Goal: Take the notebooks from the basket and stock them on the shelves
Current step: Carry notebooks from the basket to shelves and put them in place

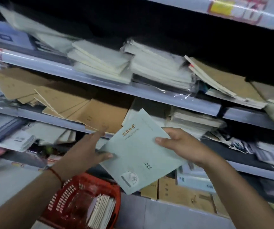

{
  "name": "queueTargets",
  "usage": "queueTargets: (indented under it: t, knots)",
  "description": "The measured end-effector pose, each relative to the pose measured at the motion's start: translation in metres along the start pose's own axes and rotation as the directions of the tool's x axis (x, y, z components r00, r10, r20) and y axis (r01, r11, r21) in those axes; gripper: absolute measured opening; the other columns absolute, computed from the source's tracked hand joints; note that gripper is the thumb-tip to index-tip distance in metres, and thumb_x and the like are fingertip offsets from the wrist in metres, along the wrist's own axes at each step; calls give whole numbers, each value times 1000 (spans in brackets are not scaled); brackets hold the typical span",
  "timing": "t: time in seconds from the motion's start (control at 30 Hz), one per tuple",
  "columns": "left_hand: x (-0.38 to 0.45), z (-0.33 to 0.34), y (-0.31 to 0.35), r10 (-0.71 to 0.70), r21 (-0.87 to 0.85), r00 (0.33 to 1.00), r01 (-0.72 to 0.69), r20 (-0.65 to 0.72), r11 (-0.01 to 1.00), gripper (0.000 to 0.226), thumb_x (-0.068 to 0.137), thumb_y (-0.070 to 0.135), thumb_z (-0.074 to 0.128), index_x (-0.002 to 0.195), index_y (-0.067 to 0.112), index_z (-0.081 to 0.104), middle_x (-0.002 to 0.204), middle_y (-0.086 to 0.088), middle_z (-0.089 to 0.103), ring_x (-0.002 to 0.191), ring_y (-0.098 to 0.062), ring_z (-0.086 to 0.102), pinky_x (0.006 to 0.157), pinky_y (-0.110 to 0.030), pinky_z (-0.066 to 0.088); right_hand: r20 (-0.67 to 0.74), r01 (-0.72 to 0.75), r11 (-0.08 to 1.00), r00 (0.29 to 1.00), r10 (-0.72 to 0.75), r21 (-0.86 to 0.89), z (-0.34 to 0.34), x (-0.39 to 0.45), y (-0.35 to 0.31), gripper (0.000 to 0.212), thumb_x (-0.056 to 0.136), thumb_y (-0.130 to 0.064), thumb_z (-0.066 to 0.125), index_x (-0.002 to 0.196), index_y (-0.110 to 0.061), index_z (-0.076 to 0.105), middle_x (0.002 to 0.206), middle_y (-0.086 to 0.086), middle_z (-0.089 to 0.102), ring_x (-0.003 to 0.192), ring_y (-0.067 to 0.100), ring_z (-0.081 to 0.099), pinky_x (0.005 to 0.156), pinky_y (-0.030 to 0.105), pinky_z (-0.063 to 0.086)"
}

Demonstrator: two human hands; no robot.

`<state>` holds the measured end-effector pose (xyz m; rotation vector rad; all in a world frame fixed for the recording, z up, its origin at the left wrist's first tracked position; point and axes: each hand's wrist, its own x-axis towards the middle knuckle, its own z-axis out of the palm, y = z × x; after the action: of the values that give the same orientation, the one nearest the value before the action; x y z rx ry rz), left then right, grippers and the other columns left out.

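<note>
My right hand (181,143) grips the right edge of a few pale green notebooks (137,154), thumb on the top cover. These are held tilted in front of the middle shelf (199,103). My left hand (86,147) lies with straight fingers against their left edge, the thumb touching the lower corner. Below, a red plastic basket (66,195) holds several white-edged notebooks (101,210) standing on end.
Stacks of white and pale notebooks (103,61) and wrapped packs (161,70) fill the upper shelf. Brown kraft notebooks (83,106) lie in a loose heap on the shelf behind my hands. Brown boxes (182,194) stand on the lower shelf at right.
</note>
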<state>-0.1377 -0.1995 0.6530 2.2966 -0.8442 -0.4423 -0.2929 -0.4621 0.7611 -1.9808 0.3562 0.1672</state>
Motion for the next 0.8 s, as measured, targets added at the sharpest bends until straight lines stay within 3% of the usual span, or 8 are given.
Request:
queueTargets:
  t: [0.1, 0.23, 0.3, 0.4, 0.5, 0.6, 0.7, 0.8]
  knots:
    - [3, 26, 47, 76, -262, 987, -36, 143, 964, 50, 83, 50, 72, 130, 46, 54, 122, 34, 62, 109, 9, 61, 89, -19, 52, -31, 27, 1000, 999, -27, 2, -38, -30, 7, 18, 98, -26, 60, 113, -21, 69, 103, 0, 76, 90, 23, 74, 79, 38, 59]
    - [9, 75, 110, 62, -428, 990, -3, 125, 904, 21, 90, 26, 71, 110, 21, 71, 103, 14, 76, 92, -5, 71, 76, -22, 57, -134, 29, 1000, 991, -28, 8, -87, -78, 35, 16, 97, -30, 62, 102, -19, 72, 99, 5, 76, 88, 28, 74, 78, 45, 58]
    - [10, 96, 143, 80, -472, 983, 8, 166, 881, 24, 89, 29, 71, 110, 18, 72, 104, 8, 76, 93, -12, 73, 77, -27, 56, -218, 21, 1000, 976, -18, 16, -115, -107, 53, 23, 95, -32, 64, 100, -11, 71, 97, 9, 76, 88, 31, 74, 78, 47, 58]
    - [12, 137, 202, 112, -545, 969, 28, 222, 838, 31, 88, 32, 73, 114, 15, 71, 109, 0, 76, 98, -21, 73, 81, -35, 58, -371, 48, 993, 928, -3, 112, -162, -164, 88, 26, 96, -29, 62, 100, -3, 69, 100, 17, 73, 85, 28, 70, 75, 38, 52]
    - [9, 175, 259, 110, -590, 971, 38, 213, 806, 25, 90, 28, 69, 111, 15, 70, 105, 1, 77, 93, -18, 74, 74, -28, 58, -493, 107, 957, 869, 42, 270, -194, -218, 127, 21, 98, -24, 58, 107, -11, 72, 107, 10, 74, 98, 26, 70, 84, 35, 52]
    - [3, 209, 312, 115, -651, 975, 38, 192, 759, 22, 90, 33, 70, 107, 19, 71, 99, 6, 78, 89, -15, 74, 70, -27, 58, -525, 174, 887, 847, 87, 428, -210, -264, 160, 24, 99, -18, 54, 119, -15, 67, 116, 2, 73, 108, 22, 69, 88, 34, 57]
    - [-2, 237, 355, 153, -700, 967, 36, 205, 713, 52, 71, 57, 77, 109, 22, 73, 104, 5, 77, 95, -17, 74, 83, -38, 56, -532, 166, 861, 836, 135, 480, -214, -292, 187, 29, 95, -21, 61, 124, -14, 66, 121, 3, 71, 111, 25, 68, 95, 45, 54]
    - [-4, 261, 391, 145, -761, 962, 88, 233, 642, 47, 77, 48, 75, 112, 17, 72, 107, -1, 77, 95, -23, 74, 85, -42, 56, -514, 135, 839, 837, 188, 527, -212, -308, 208, 35, 91, -25, 69, 126, -22, 65, 123, -1, 70, 111, 26, 67, 96, 50, 51]
